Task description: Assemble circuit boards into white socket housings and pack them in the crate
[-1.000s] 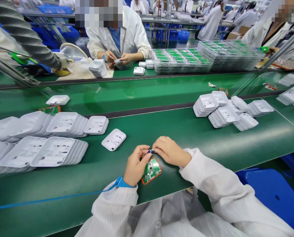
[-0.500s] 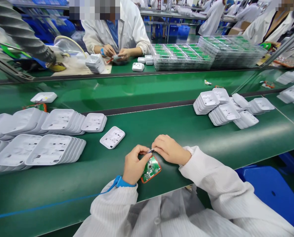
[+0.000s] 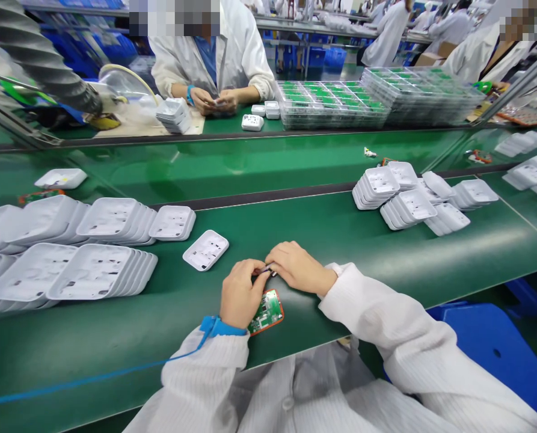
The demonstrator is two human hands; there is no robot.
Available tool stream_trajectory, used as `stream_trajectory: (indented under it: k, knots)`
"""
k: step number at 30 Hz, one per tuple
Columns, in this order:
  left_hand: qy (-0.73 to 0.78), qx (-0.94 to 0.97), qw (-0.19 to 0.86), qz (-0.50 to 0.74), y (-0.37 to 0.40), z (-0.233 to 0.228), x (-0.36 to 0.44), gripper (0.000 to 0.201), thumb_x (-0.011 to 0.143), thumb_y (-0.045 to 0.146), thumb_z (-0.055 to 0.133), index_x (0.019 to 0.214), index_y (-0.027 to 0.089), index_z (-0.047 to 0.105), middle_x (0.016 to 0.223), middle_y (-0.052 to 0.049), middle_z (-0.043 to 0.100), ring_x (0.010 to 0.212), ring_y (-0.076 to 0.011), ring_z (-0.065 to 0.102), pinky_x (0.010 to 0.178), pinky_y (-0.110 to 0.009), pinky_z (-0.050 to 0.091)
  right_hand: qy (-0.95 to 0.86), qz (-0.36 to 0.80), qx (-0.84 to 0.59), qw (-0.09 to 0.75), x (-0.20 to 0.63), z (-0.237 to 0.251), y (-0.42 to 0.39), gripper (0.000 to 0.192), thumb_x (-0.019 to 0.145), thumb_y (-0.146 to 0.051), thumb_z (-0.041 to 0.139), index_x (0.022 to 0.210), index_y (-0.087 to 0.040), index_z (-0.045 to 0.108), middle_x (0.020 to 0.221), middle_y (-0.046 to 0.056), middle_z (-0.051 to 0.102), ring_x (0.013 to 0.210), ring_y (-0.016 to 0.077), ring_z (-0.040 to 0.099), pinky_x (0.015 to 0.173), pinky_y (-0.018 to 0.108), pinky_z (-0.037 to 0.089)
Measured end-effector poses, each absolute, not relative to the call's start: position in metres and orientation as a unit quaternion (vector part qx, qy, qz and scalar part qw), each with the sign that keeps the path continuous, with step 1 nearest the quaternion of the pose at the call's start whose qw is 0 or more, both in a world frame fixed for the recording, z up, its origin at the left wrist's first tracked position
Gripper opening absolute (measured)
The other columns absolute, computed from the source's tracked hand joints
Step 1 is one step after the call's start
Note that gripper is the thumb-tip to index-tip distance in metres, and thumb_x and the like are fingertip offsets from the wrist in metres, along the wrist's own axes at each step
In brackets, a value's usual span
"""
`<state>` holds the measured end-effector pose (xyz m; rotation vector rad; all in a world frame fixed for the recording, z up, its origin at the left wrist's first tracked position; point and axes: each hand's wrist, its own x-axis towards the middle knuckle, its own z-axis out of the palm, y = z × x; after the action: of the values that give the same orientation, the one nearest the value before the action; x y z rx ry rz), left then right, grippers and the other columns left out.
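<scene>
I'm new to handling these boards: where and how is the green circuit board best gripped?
Likely by the free right edge of its orange rim, coming from the person's right. The green circuit board lies with components facing up, so edges seem safer than its face; the left hand hides its left part.

Across the green conveyor belt (image 3: 250, 162), a co-worker in a white coat (image 3: 245, 57), seated behind small white cases (image 3: 252, 122). Just right of these, a stack of clear compartment trays (image 3: 335, 122) with green boards inside; beside it, a second, taller tray stack (image 3: 424, 102). At upper left, a grey corrugated duct (image 3: 42, 60). Farther back, a blue bin (image 3: 335, 58). At lower right, below the bench, a blue plastic stool (image 3: 489, 367).
</scene>
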<state>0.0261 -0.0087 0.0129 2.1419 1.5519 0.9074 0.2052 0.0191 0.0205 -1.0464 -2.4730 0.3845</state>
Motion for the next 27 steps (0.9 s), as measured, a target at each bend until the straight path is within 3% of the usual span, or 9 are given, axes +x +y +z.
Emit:
stream_trajectory:
  k: [3, 6, 9, 14, 18, 22, 27]
  knots:
    - [0.596, 0.751, 0.063, 0.278, 0.012, 0.030, -0.004, 0.026, 0.088, 0.032, 0.045, 0.102, 0.015, 0.059, 0.101, -0.011, 0.062, 0.097, -0.0247, 0.055, 0.086, -0.037, 0.043, -0.841, 0.110, -0.471, 0.242, 0.209, 0.028, 0.028, 0.024, 0.095, -0.034, 0.046, 0.106, -0.015, 0.054, 0.104, 0.009, 0.060, 0.098, 0.0205, 0.052, 0.084, 0.032, 0.039]
    - [0.683, 0.713, -0.025, 0.157, 0.040, 0.038, -0.033, 0.031, 0.090, 0.023, 0.038, 0.110, 0.009, 0.057, 0.107, -0.017, 0.058, 0.104, -0.0300, 0.051, 0.089, -0.042, 0.040, -0.803, 0.092, -0.572, 0.139, 0.204, 0.030, 0.028, 0.038, 0.094, -0.050, 0.041, 0.087, -0.016, 0.057, 0.081, 0.007, 0.062, 0.077, 0.0206, 0.058, 0.071, 0.032, 0.041]
    - [0.713, 0.697, -0.005, 0.076, 0.064, 0.031, -0.047, 0.025, 0.086, 0.015, 0.040, 0.100, 0.006, 0.059, 0.097, -0.020, 0.060, 0.095, -0.0319, 0.055, 0.079, -0.041, 0.042, -0.804, 0.087, -0.585, 0.052, 0.187, 0.027, 0.021, 0.049, 0.088, -0.061, 0.044, 0.088, -0.014, 0.057, 0.079, 0.008, 0.063, 0.072, 0.0225, 0.060, 0.063, 0.031, 0.041]
    - [0.745, 0.662, 0.013, 0.078, 0.064, 0.021, -0.034, 0.021, 0.089, 0.021, 0.036, 0.090, 0.012, 0.055, 0.095, -0.018, 0.059, 0.093, -0.0312, 0.058, 0.070, -0.038, 0.042, -0.842, 0.073, -0.533, 0.040, 0.165, 0.019, 0.008, 0.016, 0.089, -0.028, 0.051, 0.093, -0.013, 0.054, 0.088, 0.010, 0.060, 0.081, 0.0234, 0.057, 0.068, 0.032, 0.043]
    - [0.750, 0.651, 0.028, 0.114, 0.040, 0.020, -0.015, 0.026, 0.092, 0.024, 0.028, 0.095, 0.014, 0.051, 0.091, -0.013, 0.059, 0.084, -0.0258, 0.060, 0.066, -0.033, 0.043, -0.886, 0.122, -0.428, 0.129, 0.166, 0.020, 0.004, 0.010, 0.092, -0.017, 0.044, 0.096, -0.013, 0.052, 0.093, 0.009, 0.055, 0.085, 0.0196, 0.053, 0.076, 0.031, 0.044]
    - [0.651, 0.649, 0.217, 0.329, 0.020, 0.006, 0.000, 0.029, 0.088, 0.023, 0.034, 0.113, 0.017, 0.049, 0.099, -0.009, 0.062, 0.092, -0.0210, 0.061, 0.081, -0.034, 0.045, -0.859, 0.160, -0.431, 0.225, 0.170, 0.028, 0.010, 0.015, 0.093, -0.012, 0.041, 0.104, -0.016, 0.049, 0.102, 0.009, 0.051, 0.087, 0.0174, 0.052, 0.077, 0.029, 0.044]
    - [0.522, 0.507, 0.514, 0.455, 0.008, -0.006, 0.014, 0.047, 0.074, 0.021, 0.050, 0.121, 0.018, 0.048, 0.119, -0.009, 0.057, 0.105, -0.0191, 0.058, 0.088, -0.033, 0.046, -0.856, 0.142, -0.445, 0.221, 0.177, 0.033, 0.019, 0.019, 0.088, -0.004, 0.043, 0.101, -0.016, 0.050, 0.097, 0.007, 0.051, 0.087, 0.0174, 0.051, 0.076, 0.029, 0.043]
